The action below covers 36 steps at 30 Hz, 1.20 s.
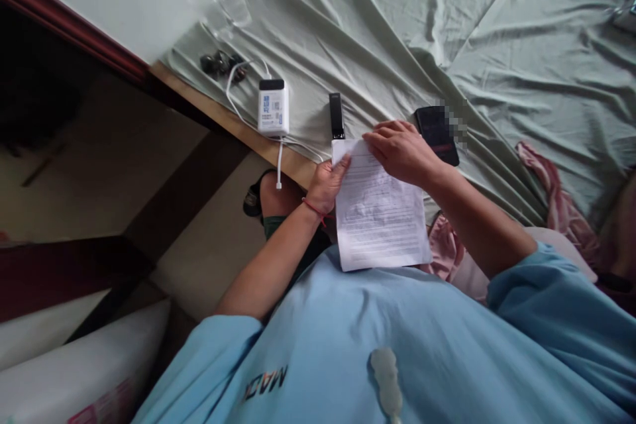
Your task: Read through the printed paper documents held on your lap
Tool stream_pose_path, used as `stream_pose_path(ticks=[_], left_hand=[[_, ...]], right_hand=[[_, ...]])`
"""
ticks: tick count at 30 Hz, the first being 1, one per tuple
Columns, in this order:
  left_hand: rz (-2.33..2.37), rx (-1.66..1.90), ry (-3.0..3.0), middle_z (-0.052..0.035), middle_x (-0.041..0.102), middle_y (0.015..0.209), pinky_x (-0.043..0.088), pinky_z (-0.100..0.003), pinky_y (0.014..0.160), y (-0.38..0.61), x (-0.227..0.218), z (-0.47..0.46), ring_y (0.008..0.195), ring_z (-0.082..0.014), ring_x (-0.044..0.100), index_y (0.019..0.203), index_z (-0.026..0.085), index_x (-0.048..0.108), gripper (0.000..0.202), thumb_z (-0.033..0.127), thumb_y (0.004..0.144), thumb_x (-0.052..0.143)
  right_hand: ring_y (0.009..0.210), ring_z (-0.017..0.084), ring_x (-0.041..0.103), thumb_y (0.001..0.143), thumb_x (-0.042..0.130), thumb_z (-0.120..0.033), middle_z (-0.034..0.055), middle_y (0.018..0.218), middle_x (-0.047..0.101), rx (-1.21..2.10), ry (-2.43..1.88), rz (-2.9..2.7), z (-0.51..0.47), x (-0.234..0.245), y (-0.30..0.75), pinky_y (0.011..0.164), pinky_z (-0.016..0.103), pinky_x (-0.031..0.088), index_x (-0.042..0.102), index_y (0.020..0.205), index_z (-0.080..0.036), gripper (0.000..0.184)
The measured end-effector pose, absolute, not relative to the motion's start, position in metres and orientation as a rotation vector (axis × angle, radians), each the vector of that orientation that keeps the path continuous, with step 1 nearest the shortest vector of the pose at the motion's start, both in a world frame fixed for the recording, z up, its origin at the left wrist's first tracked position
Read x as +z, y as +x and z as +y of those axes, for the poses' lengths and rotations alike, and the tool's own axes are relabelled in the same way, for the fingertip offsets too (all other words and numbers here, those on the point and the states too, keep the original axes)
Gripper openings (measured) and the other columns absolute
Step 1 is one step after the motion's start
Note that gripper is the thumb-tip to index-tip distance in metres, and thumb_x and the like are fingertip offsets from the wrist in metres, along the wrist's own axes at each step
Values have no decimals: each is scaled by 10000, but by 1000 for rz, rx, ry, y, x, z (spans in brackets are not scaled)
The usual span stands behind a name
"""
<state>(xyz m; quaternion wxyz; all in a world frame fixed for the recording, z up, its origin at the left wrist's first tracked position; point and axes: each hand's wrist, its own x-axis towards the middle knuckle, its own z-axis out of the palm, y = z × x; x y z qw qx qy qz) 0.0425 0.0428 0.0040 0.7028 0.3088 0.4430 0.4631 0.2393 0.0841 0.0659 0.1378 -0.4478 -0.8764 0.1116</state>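
Note:
Printed sheets of paper (380,218) rest in front of my blue shirt, their lower edge against it. My left hand (328,185) grips their upper left edge, thumb on top and the other fingers hidden underneath. At the top edge, my right hand (400,151) has its fingers bent and close together on the paper; its thumb is hidden. Just beyond the upper left corner lies a slim black object (336,114) that looks like a stapler. A dark phone (437,136) is on the cloth beside my right hand.
A white power bank (273,108) with a white cable (279,165) lies near the wooden edge (223,119). Behind it are dark sunglasses (222,66) and a clear glass (231,6). Wrinkled green cloth (358,33) covers the surface. Pink fabric (561,205) lies at right.

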Motion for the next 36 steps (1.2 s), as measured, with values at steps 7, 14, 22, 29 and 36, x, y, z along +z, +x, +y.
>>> stream_pose_path(ticks=[7, 14, 22, 29, 36], left_hand=[[1004, 1101, 687, -42, 724, 776, 601, -318, 757, 45, 4, 46, 892, -231, 731, 862, 167, 700, 537, 680, 730, 792], [1057, 1153, 654, -58, 717, 812, 593, -311, 736, 43, -1, 46, 922, -231, 719, 889, 169, 705, 492, 659, 847, 699], [1013, 1170, 766, -28, 662, 809, 530, -270, 638, 39, 13, 48, 773, -161, 660, 994, 207, 660, 479, 675, 904, 615], [1028, 1047, 854, -14, 599, 672, 432, -247, 511, 33, 13, 51, 583, -117, 554, 745, 160, 638, 533, 683, 812, 716], [998, 1148, 845, -23, 663, 693, 549, -277, 633, 26, 13, 54, 789, -200, 698, 811, 181, 677, 521, 698, 781, 737]], right_hand=[[952, 262, 577, 1054, 403, -334, 115, 970, 702, 378, -1408, -2471, 90, 69, 226, 872, 391, 405, 714, 1027, -162, 357], [845, 203, 541, 1013, 487, -295, 62, 854, 672, 519, -1398, -2319, 91, 70, 217, 809, 344, 376, 651, 849, -170, 264], [822, 195, 532, 1029, 458, -339, 53, 785, 634, 582, -1196, -2327, 87, 72, 215, 777, 336, 367, 620, 816, -179, 312], [1164, 278, 560, 1025, 476, -375, 92, 1007, 702, 520, -1136, -2272, 88, 66, 222, 1033, 449, 411, 688, 941, -201, 287], [1172, 298, 602, 989, 503, -552, 141, 1291, 600, 484, -1405, -1753, 76, 29, 274, 1039, 537, 483, 497, 1411, -233, 530]])
